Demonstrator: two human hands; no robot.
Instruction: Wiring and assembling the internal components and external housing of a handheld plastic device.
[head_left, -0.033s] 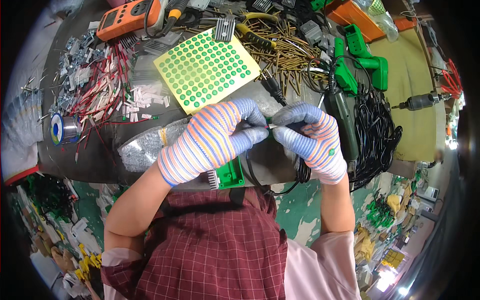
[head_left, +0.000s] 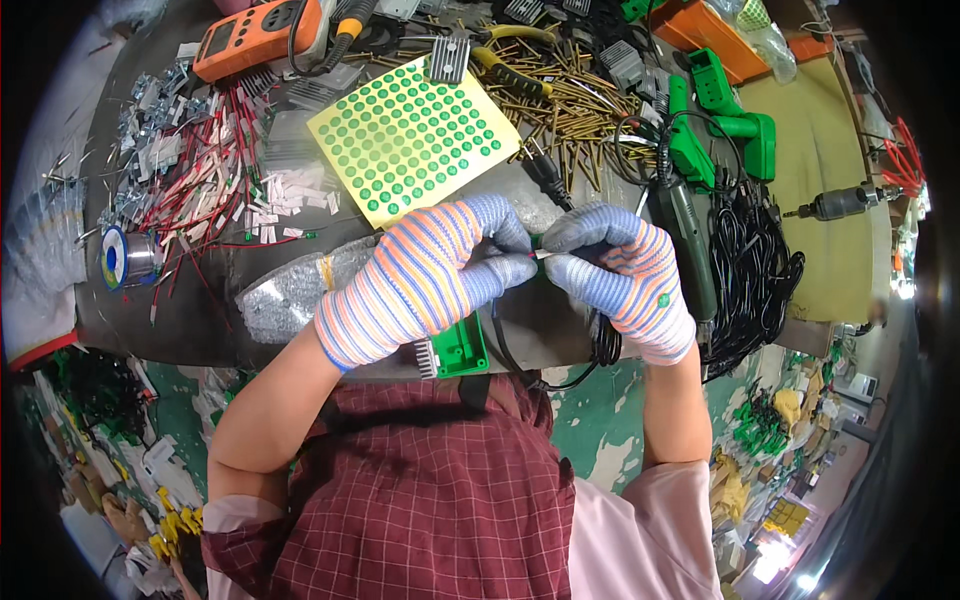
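My left hand [head_left: 440, 265], in a striped knit glove with grey fingertips, is closed in a pinch at the middle of the bench. My right hand [head_left: 625, 275], gloved alike, pinches from the other side. Between the two sets of fingertips shows a small white-and-green piece [head_left: 541, 254], mostly hidden by the fingers. A round green sticker [head_left: 664, 299] clings to the back of my right glove. Below my left hand, at the bench's near edge, lies an open green plastic housing [head_left: 462, 352] with a finned metal part [head_left: 427, 360] beside it. A black cable [head_left: 510, 365] loops below the hands.
A yellow sheet of green round stickers [head_left: 410, 140] lies beyond my hands. To the left are red wires [head_left: 230, 150], a solder spool [head_left: 130, 258] and an orange meter [head_left: 255, 42]. Brass-coloured screws [head_left: 570, 120], an electric screwdriver [head_left: 688, 245] and black cables [head_left: 750, 270] lie right.
My right hand and wrist have tilted very slightly. Both hands still pinch at the same spot, and nothing else visibly differs.
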